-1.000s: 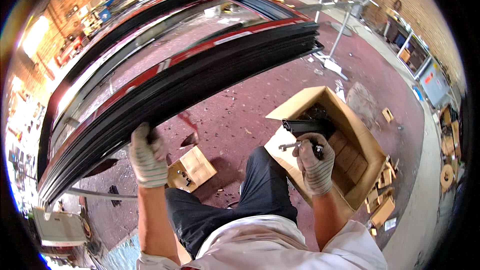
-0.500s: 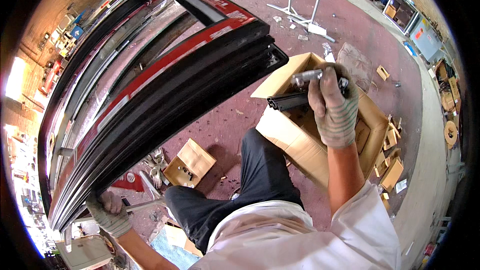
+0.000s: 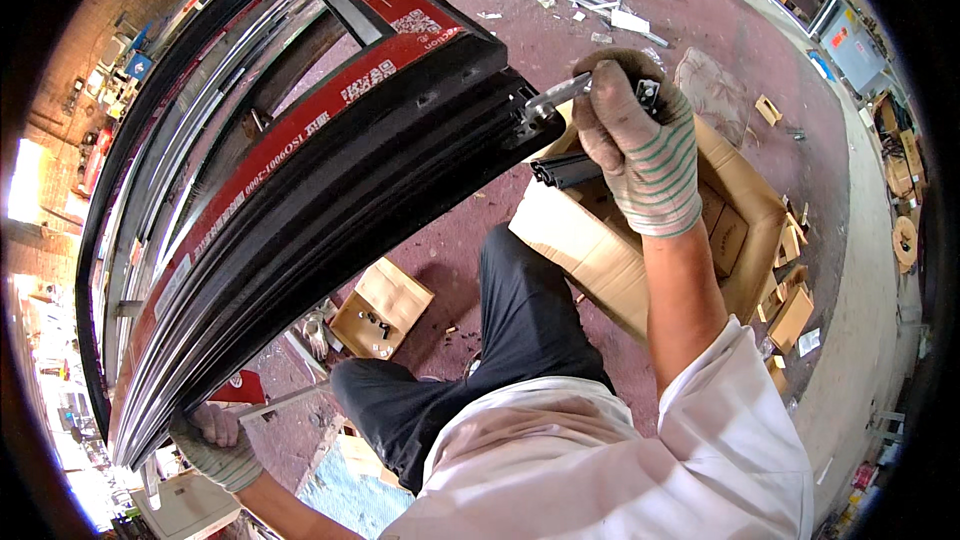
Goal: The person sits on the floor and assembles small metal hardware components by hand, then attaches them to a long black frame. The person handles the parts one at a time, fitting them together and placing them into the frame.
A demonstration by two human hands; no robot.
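Observation:
A long black window or door frame (image 3: 370, 175), with red printed film along its upper face, slants across the left side. My left hand (image 3: 222, 448), in a striped work glove, is closed around the frame's lower end; its fingers are partly hidden beneath it. My right hand (image 3: 645, 155), also gloved, pinches a silvery metal fitting (image 3: 560, 93). The fitting's tip meets the frame's right end, at the corner. A small dark piece of hardware (image 3: 648, 94) shows beside the right hand's fingers; how it is held is unclear.
An opened cardboard box (image 3: 590, 260) with black profiles (image 3: 565, 170) stands by my right knee. A small carton (image 3: 385, 305) holding small parts lies on the red floor. Metal stand legs (image 3: 600, 5) and a quilted cushion (image 3: 710, 90) are farther off. Scraps of cardboard (image 3: 792, 315) lie at right.
My right hand has moved up and left, bringing the metal fitting from above the box to the frame's end. The left hand still grips the frame.

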